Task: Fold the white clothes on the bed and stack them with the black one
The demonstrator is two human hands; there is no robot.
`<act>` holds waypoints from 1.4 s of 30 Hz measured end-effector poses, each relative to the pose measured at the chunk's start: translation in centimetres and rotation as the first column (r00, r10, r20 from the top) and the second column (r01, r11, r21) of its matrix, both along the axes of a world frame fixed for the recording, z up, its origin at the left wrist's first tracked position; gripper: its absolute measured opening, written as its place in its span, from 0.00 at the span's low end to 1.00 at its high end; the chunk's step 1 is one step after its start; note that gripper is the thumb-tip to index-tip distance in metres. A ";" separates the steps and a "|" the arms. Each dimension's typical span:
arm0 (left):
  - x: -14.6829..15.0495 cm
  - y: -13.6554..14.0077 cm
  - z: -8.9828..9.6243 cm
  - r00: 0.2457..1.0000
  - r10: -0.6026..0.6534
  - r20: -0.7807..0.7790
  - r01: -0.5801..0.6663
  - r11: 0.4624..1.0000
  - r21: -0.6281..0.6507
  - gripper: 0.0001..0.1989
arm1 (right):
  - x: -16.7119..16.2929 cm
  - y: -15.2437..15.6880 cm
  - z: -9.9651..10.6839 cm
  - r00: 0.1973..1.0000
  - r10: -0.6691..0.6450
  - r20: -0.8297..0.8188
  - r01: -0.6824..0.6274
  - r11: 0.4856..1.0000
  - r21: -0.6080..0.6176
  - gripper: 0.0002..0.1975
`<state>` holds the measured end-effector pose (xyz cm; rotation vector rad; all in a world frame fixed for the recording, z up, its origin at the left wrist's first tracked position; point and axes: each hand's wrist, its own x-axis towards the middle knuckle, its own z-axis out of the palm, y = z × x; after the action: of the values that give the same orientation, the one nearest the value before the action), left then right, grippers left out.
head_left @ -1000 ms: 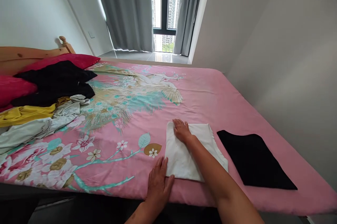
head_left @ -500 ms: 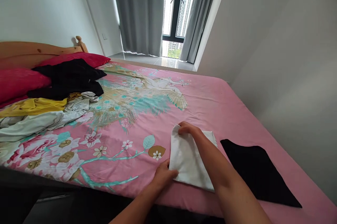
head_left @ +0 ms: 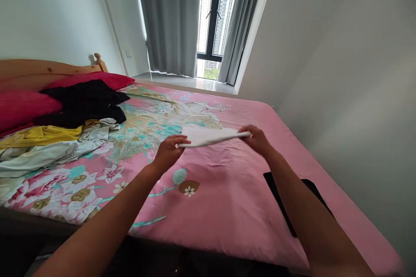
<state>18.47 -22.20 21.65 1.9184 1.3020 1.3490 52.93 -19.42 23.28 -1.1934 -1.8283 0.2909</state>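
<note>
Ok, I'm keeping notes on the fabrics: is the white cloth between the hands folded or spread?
Folded: the white cloth is a compact, flat piece with a thick near edge, held between the left hand and right hand.

A pink bed sheet [head_left: 227, 229] printed with a pale long-plumed bird, flowers and turquoise branches covers the bed, where two glossy red pillows [head_left: 29, 105] lie near a light-brown wooden headboard [head_left: 42, 67]. Beyond, long grey fabric curtains [head_left: 169, 21] hang on either side of a narrow, dark-framed window [head_left: 212, 30], with pale high-rise buildings [head_left: 226, 8] and green foliage [head_left: 212, 73] outside.
</note>
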 end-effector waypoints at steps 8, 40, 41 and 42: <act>-3.8 -5.7 -18.1 0.968 0.034 -0.250 -0.070 0.988 -0.138 0.19 | -3.2 -10.4 -20.0 0.983 -0.056 0.173 0.053 0.998 0.019 0.14; -5.2 -12.6 -15.5 0.992 0.111 0.059 -0.036 0.702 -0.712 0.16 | -22.4 -13.3 -13.0 0.969 0.024 -0.245 -0.125 0.905 -0.406 0.13; -5.2 -12.6 -15.6 0.990 0.118 0.073 -0.030 0.695 -0.718 0.16 | -23.0 -12.4 -13.3 0.979 0.031 -0.203 -0.106 0.923 -0.369 0.13; -5.3 -12.5 -15.7 0.988 0.126 0.092 -0.020 0.688 -0.726 0.15 | -23.3 -11.5 -13.7 0.987 0.024 -0.157 -0.075 0.941 -0.331 0.13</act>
<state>13.14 -34.68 5.94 1.2041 1.5464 0.7725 29.60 -30.95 9.56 -1.3162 -1.7213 0.7276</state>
